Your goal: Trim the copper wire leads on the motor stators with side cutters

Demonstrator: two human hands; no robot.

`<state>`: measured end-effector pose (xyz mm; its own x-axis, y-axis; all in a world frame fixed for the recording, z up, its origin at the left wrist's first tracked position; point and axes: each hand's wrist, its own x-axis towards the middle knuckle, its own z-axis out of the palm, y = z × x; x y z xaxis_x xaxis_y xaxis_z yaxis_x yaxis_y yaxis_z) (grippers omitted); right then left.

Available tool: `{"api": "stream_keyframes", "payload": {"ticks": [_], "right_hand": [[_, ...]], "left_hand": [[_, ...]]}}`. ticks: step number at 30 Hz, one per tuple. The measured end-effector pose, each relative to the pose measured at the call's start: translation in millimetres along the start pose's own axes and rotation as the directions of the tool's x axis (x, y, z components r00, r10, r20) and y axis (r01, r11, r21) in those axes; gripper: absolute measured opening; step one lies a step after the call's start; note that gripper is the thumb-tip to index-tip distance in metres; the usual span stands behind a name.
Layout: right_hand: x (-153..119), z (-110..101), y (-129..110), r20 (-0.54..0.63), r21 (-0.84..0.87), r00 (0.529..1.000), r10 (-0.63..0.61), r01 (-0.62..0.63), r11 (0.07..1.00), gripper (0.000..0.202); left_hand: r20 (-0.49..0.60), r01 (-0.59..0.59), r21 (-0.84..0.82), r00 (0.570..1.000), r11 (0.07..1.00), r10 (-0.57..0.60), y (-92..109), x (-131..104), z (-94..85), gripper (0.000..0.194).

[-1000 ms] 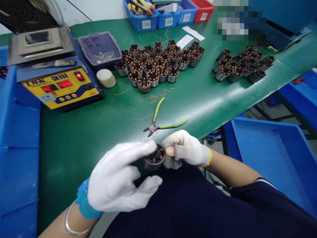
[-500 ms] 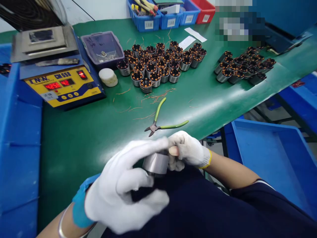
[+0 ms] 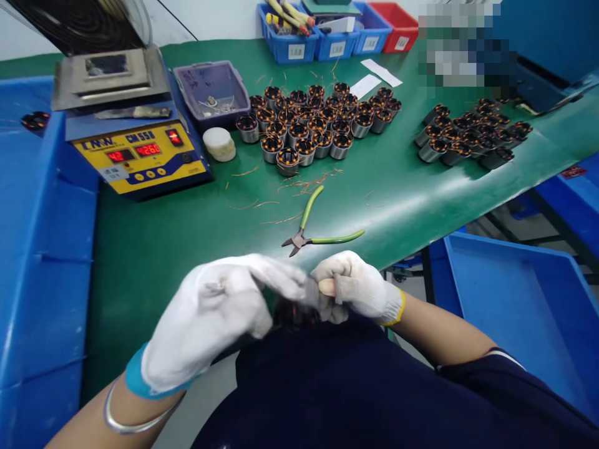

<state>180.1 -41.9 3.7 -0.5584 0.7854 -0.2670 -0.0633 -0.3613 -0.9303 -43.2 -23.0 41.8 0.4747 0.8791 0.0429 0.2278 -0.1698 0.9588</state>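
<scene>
A metal motor part with dark windings [image 3: 296, 312] is between my gloved hands near the table's front edge, blurred and partly hidden. My right hand [image 3: 349, 287] is closed on its right side, with the thumb tip bare. The fingers of my left hand [image 3: 215, 312] reach over the part from the left; motion smears them, so their hold is unclear. Just beyond the hands, green-handled cutters [image 3: 299, 239] lie spread on the green table [image 3: 187, 237]. Many similar wound parts [image 3: 304, 125] stand grouped behind the cutters.
A yellow-and-blue device [image 3: 140, 156] stands at left beside a purple tray [image 3: 215, 93] and a white round block [image 3: 219, 144]. More wound parts [image 3: 468, 134] are at right. Blue bins [image 3: 519, 287] flank the table; small boxes [image 3: 294, 50] line the back.
The part has turned, so its windings face me instead of its smooth metal side. My left hand has shifted up and left and its fingers have drawn in. The view has moved slightly.
</scene>
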Motion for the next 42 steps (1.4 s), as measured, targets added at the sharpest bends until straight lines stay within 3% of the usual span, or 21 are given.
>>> {"api": "stream_keyframes", "payload": {"ticks": [1, 4, 6, 8, 10, 12, 13, 14, 16, 17, 19, 21, 24, 26, 31, 35, 38, 42], "right_hand": [[0, 1, -2, 0.007, -0.056, 0.998, -0.064, 0.065, 0.996, 0.041], [3, 2, -8, 0.054, -0.377, 0.954, -0.295, 0.293, 0.879, 0.027], [6, 2, -9, 0.042, -0.452, 0.956, -0.29, 0.277, 0.848, 0.023], [8, 2, -5, -0.022, -0.326, 0.991, -0.134, 0.12, 0.938, 0.027], [8, 0, -2, -0.046, -0.179, 0.999, 0.025, -0.033, 0.983, 0.034], [6, -4, -2, -0.099, -0.301, 0.995, -0.004, -0.026, 0.953, 0.035], [4, -7, -4, -0.131, -0.465, 0.984, -0.116, 0.042, 0.884, 0.032], [3, -10, -7, -0.13, -0.649, 0.953, -0.275, 0.128, 0.75, 0.029], [1, -16, -15, 0.037, -0.907, 0.822, -0.569, 0.266, 0.326, 0.031], [1, -17, -18, 0.165, -0.947, 0.755, -0.634, 0.302, 0.113, 0.035], [4, -15, -21, 0.373, -0.924, 0.689, -0.622, 0.333, -0.187, 0.028], [8, -10, -21, 0.452, -0.891, 0.694, -0.56, 0.327, -0.314, 0.024], [9, -10, -20, 0.419, -0.898, 0.775, -0.473, 0.28, -0.338, 0.031], [4, -21, -22, 0.361, -0.914, 0.823, -0.439, 0.218, -0.343, 0.033], [-15, -63, -29, 0.152, -0.955, 0.875, -0.461, 0.01, -0.295, 0.026], [-19, -64, -28, 0.051, -0.966, 0.962, -0.267, -0.02, -0.257, 0.036], [-6, -60, -28, 0.121, -0.973, 0.972, -0.199, 0.077, -0.219, 0.06], [26, -80, -38, 0.21, -0.962, 0.963, -0.169, 0.172, -0.212, 0.119]], "left_hand": [[0.015, 0.019, -0.019, 1.0, 1.0, -0.019, 0, 0, -0.3, 0.034], [0.249, 0.098, 0.026, 0.963, 0.995, -0.101, 0, 4, 4.3, 0.019], [0.328, 0.016, 0.198, 0.941, 0.98, -0.082, -3, 7, 10.0, 0.024], [0.247, -0.147, 0.373, 0.968, 0.916, 0.055, -11, 7, 15.0, 0.027], [0.159, -0.278, 0.485, 0.96, 0.829, 0.229, -20, 6, 17.9, 0.032], [0.096, -0.322, 0.539, 0.942, 0.779, 0.322, -27, 5, 18.7, 0.035], [0.075, -0.31, 0.553, 0.943, 0.774, 0.324, -29, 5, 18.7, 0.035], [0.052, -0.283, 0.563, 0.95, 0.776, 0.308, -31, 5, 18.5, 0.034], [0.024, -0.224, 0.569, 0.966, 0.791, 0.257, -32, 6, 18.3, 0.034], [0.019, -0.203, 0.567, 0.972, 0.798, 0.233, -31, 7, 18.4, 0.035], [0.01, -0.179, 0.558, 0.978, 0.81, 0.21, -31, 8, 18.8, 0.036], [0.013, -0.165, 0.546, 0.982, 0.821, 0.189, -30, 7, 19.2, 0.037], [0.045, -0.127, 0.54, 0.991, 0.832, 0.123, -28, 8, 17.0, 0.037], [0.05, -0.077, 0.55, 0.997, 0.832, 0.059, -26, 10, 12.9, 0.037], [0.013, 0.106, 0.602, 0.99, 0.792, -0.142, -26, 19, -5.1, 0.041], [-0.067, 0.215, 0.639, 0.972, 0.738, -0.225, -29, 23, -19.7, 0.04], [-0.119, 0.255, 0.663, 0.964, 0.703, -0.238, -32, 25, -28.2, 0.04], [-0.117, 0.249, 0.647, 0.966, 0.721, -0.229, -33, 27, -34.8, 0.041]]}}
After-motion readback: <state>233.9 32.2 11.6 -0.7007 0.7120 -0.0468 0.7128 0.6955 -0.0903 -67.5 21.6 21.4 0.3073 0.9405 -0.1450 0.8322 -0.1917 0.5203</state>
